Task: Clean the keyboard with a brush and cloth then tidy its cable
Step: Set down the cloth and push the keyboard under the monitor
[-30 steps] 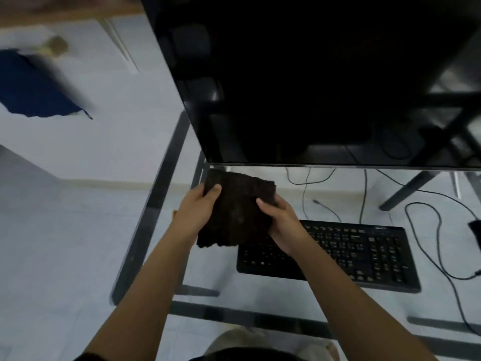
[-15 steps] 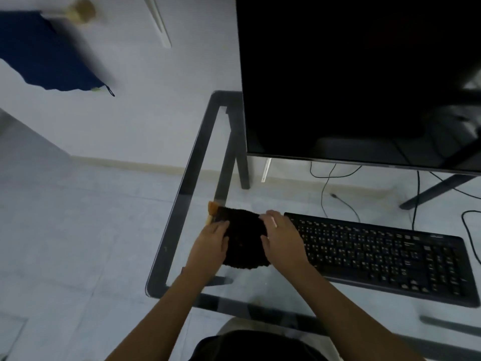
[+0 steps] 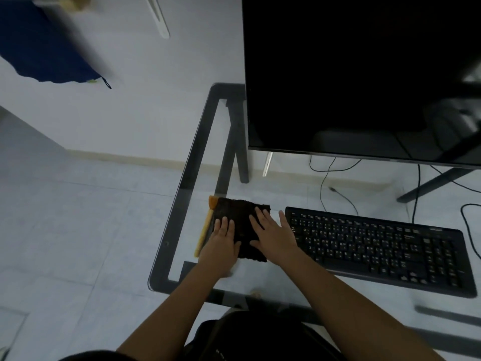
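A dark folded cloth point(image 3: 240, 217) lies flat on the glass desk point(image 3: 187, 204), left of the black keyboard point(image 3: 377, 246). My left hand point(image 3: 221, 243) rests flat on the cloth's left part, fingers straight. My right hand point(image 3: 273, 235) presses its right part with spread fingers. A brush with a wooden handle and orange bristles point(image 3: 205, 227) lies along the cloth's left edge, partly under it. The keyboard's thin black cable point(image 3: 322, 188) runs from its back edge and hangs loose behind the desk.
A large black monitor point(image 3: 364, 74) stands at the back of the desk above the keyboard. More cables point(image 3: 468, 225) loop at the right. The desk's dark frame edge point(image 3: 161, 256) is just left of the brush. A blue cloth point(image 3: 39, 48) hangs at top left.
Both hands brought the cloth down from in front of the monitor and laid it on the glass beside the brush. They now rest flat on it instead of gripping it.
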